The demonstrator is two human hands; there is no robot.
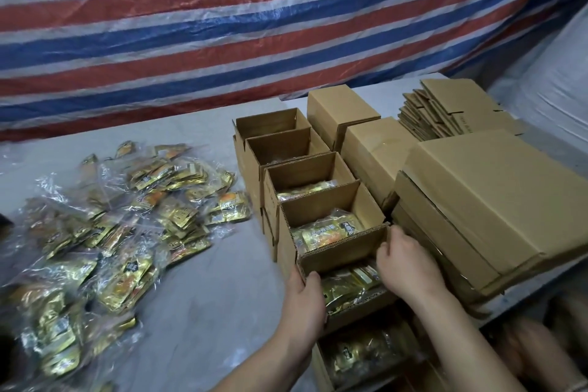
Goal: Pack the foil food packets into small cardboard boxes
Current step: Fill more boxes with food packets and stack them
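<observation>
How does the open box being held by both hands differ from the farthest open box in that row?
The held box has gold foil packets inside; the farthest box shows none in the part of its inside that is visible. The held box is gripped by the left hand and right hand; the farthest box is untouched. Both are open-topped brown cardboard boxes in one row.

Your left hand (302, 299) and right hand (409, 267) are both bare, no gloves, rings or watch that I can spot. Forearms are bare too, no sleeves showing anywhere up to the frame edge. Fingers (386, 248) have short, plain nails.
</observation>
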